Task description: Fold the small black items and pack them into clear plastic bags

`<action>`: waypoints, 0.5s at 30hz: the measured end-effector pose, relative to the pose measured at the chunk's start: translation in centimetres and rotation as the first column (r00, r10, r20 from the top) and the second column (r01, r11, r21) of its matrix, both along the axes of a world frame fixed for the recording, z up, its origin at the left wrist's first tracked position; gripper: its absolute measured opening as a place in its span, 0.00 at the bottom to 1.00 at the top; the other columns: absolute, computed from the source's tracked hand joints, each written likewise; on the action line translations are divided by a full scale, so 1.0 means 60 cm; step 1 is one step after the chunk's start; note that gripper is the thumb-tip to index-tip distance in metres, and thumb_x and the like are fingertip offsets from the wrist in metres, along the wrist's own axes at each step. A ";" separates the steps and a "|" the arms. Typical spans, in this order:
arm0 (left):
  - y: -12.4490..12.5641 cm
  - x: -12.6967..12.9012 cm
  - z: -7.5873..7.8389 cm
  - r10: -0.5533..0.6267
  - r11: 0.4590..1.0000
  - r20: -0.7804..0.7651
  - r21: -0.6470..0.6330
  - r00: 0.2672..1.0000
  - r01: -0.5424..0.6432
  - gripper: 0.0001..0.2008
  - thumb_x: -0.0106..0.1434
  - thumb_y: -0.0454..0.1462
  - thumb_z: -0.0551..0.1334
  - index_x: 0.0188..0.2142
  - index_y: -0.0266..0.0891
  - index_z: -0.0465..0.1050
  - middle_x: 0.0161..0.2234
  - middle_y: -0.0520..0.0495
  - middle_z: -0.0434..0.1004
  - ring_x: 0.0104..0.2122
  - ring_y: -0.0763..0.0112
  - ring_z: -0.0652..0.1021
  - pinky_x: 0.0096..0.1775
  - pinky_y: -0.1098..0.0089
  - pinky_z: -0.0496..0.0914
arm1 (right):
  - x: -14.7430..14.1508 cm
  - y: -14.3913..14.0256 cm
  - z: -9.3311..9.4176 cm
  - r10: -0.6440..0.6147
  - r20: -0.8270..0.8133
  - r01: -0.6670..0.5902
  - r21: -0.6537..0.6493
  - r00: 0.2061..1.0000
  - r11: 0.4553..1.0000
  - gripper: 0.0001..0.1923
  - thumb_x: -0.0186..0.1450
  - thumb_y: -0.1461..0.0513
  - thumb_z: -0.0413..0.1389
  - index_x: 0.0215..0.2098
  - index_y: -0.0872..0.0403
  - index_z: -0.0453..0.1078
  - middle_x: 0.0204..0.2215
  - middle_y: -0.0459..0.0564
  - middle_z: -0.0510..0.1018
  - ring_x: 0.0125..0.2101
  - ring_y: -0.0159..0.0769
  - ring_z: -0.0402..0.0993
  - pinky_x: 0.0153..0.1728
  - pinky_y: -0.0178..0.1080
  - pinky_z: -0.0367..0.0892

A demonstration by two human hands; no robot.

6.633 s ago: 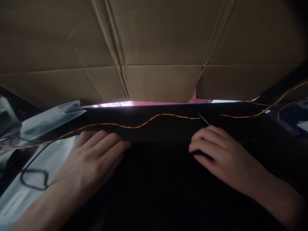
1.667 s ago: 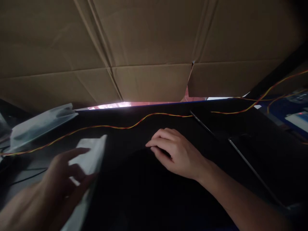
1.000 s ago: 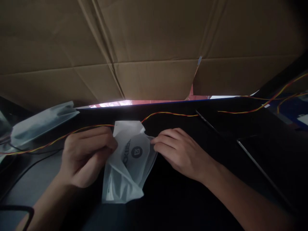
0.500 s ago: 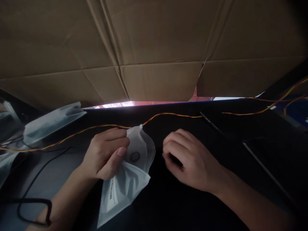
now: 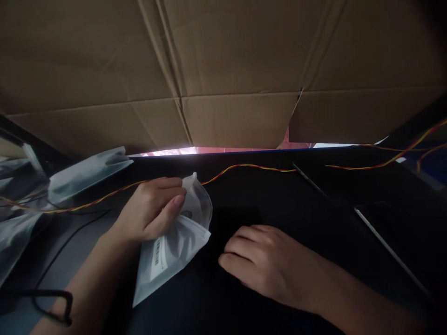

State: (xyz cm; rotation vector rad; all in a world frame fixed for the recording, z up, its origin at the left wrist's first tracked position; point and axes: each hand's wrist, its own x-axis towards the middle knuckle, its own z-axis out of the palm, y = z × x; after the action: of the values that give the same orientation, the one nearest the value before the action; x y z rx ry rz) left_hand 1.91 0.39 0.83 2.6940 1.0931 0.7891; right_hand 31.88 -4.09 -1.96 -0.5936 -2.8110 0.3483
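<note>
My left hand [image 5: 153, 209] is closed on a frosted plastic zip bag [image 5: 174, 251], thumb on top. The bag's mouth gapes to the right of my fingers, and a white label with dark print shows on its lower part. A round dark mark is partly visible inside the opening. To the right and lower, my right hand [image 5: 265, 263] is low over the black table [image 5: 209, 298], palm down with the fingers curled in. Whatever may be under those fingers is hidden. The two hands are apart.
A twisted red-and-yellow wire [image 5: 240, 165] crosses behind the bag. More frosted bags [image 5: 89, 174] lie at left, near a thin black cable [image 5: 70, 237]. Cardboard [image 5: 237, 118] stands along the back. Dark flat objects with a pale edge [image 5: 391, 251] lie at right.
My right hand has moved down toward me, away from the bag's mouth. My left hand and the bag have shifted slightly up and left, and the round mark is more covered.
</note>
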 end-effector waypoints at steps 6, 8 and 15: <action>0.003 0.014 -0.005 -0.093 0.996 -0.027 -0.010 0.995 0.093 0.17 0.75 0.31 0.49 0.27 0.44 0.58 0.27 0.51 0.63 0.26 0.66 0.68 0.31 0.63 0.63 | 0.055 0.051 0.036 -0.276 -0.297 0.196 -0.273 0.914 0.942 0.22 0.64 0.74 0.63 0.52 0.49 0.78 0.48 0.43 0.86 0.45 0.35 0.84 0.47 0.37 0.77; 0.002 0.022 -0.010 -0.103 0.994 -0.019 -0.022 0.994 0.103 0.17 0.75 0.31 0.49 0.27 0.44 0.59 0.27 0.51 0.63 0.26 0.65 0.67 0.31 0.62 0.63 | 0.066 0.063 0.045 -0.403 -0.443 0.311 -0.268 0.801 0.912 0.20 0.64 0.73 0.63 0.50 0.48 0.79 0.45 0.41 0.86 0.44 0.34 0.84 0.48 0.36 0.77; -0.015 0.057 -0.036 -0.034 0.999 0.125 -0.027 0.992 0.038 0.18 0.78 0.34 0.44 0.29 0.44 0.57 0.29 0.51 0.60 0.26 0.65 0.66 0.31 0.63 0.62 | 0.034 0.039 0.024 -0.330 -0.563 0.280 -0.177 0.758 0.944 0.17 0.68 0.71 0.62 0.54 0.53 0.77 0.46 0.46 0.84 0.46 0.35 0.82 0.50 0.37 0.76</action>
State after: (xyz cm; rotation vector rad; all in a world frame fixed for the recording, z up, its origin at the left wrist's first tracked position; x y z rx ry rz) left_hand 5.34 -0.49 -1.32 2.5933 1.0174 0.9137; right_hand 33.95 -1.73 -0.54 -0.7903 -2.0690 0.4850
